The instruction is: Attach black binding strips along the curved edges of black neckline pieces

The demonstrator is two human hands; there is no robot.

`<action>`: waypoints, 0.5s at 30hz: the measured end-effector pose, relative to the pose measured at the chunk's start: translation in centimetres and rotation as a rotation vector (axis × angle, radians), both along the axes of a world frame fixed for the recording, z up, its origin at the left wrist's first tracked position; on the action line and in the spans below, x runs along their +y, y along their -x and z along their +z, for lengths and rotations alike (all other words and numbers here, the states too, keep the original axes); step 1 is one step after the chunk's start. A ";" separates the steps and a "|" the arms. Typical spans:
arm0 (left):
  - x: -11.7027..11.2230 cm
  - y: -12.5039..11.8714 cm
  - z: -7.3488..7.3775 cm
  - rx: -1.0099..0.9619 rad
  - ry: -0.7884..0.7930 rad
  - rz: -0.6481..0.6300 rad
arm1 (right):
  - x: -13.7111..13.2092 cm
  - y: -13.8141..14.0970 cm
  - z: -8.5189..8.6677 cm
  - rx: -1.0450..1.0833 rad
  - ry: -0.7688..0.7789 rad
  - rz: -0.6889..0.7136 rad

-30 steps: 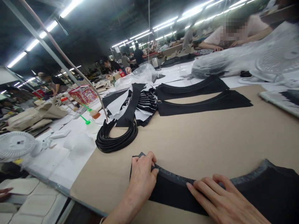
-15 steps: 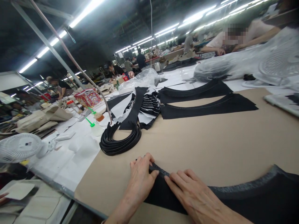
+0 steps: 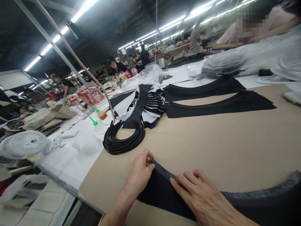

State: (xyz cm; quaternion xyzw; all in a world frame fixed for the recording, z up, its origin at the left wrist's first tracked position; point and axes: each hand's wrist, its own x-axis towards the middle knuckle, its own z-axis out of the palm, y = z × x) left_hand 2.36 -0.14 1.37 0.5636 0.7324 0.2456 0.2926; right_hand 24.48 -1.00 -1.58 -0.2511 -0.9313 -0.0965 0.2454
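A long black fabric piece (image 3: 162, 194) with a curved edge lies along the front of the beige work surface. A grey, shiny strip (image 3: 254, 193) runs along that curve. At the piece's far-left corner, my left hand (image 3: 142, 171) pinches the edge between thumb and fingers. My right hand (image 3: 202, 194) rests over the piece a little to the right, its thumb and fingers closed on the same strip edge. The part of the piece under my right hand and wrist is hidden.
Beyond my hands lie a bundle of curved black strips (image 3: 124, 142) and two similar black pieces (image 3: 218, 105). A white fan (image 3: 24, 144) stands at the left near green-tipped bottles (image 3: 94, 121). Clear plastic (image 3: 254, 59) covers the back right, where a person leans.
My left hand has slid outward to the piece's corner, exposing more of the strip between my hands. My right hand stays on the edge. The camera view has shifted slightly.
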 end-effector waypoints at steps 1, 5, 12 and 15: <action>0.0 0.0 0.0 0.000 -0.002 0.003 | 0.0 0.0 0.1 0.001 0.004 -0.006; -0.1 -0.2 0.1 0.009 -0.011 0.019 | -0.1 -0.1 -0.1 0.007 0.012 -0.011; -0.1 -0.1 -0.1 0.019 -0.017 0.046 | -0.1 0.0 0.1 0.034 0.021 -0.001; -0.1 -0.2 -0.1 0.029 -0.018 0.047 | -0.1 0.1 0.3 0.086 0.025 0.003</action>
